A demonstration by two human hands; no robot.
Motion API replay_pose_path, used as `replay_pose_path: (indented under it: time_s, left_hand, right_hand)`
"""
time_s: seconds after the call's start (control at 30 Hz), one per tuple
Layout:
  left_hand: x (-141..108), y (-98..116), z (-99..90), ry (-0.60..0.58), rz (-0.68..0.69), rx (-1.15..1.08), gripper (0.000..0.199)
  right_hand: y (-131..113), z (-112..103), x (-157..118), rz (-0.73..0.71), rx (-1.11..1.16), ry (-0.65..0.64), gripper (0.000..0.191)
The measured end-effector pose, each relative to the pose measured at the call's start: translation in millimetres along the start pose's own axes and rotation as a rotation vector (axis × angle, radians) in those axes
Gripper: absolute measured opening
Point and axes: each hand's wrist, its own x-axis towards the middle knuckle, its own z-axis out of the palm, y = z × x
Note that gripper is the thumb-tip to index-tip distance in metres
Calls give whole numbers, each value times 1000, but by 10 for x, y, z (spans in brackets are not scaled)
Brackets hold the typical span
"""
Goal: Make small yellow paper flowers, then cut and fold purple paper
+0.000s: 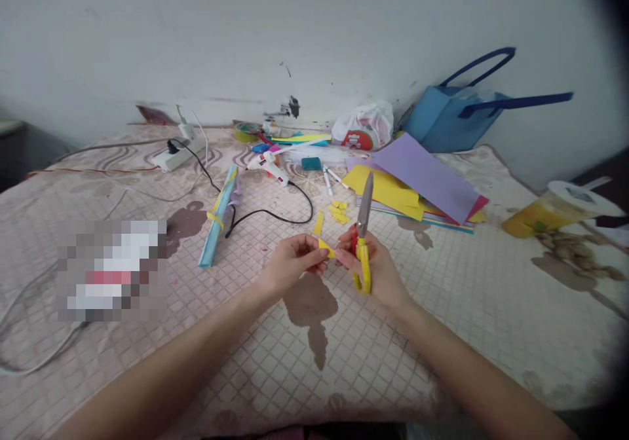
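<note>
Your left hand [295, 261] pinches a small yellow paper piece [325, 248] between thumb and fingers. Your right hand [376, 263] curls partly closed around the scissors [364, 230], its fingertips near that piece. Just beyond lie yellow cutouts [339, 213] on the bench [432, 361]. Farther right, a tilted lidded cup [545, 212] holds orange-yellow drink; beyond your hands, a white plastic bag [364, 124] and blue bag [442, 122] have contents you can't make out.

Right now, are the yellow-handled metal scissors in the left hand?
No, the right hand holds the scissors; the left hand pinches yellow paper.
</note>
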Motion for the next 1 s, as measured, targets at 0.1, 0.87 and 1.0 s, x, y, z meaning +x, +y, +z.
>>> replay_pose_path:
  time_s: [0.1, 0.87, 1.0]
  left_hand:
    - [19, 48, 18, 54, -24, -132, 27]
    - [-3, 315, 681, 219, 194, -710, 23]
    - [-18, 311, 704, 231, 210, -713, 22]
  right_hand:
    - [-63, -48, -37, -50, -61, -49, 35]
    - [4, -70, -443, -44, -471, -50, 27]
    - [40, -52, -443, -19, -493, -49, 28]
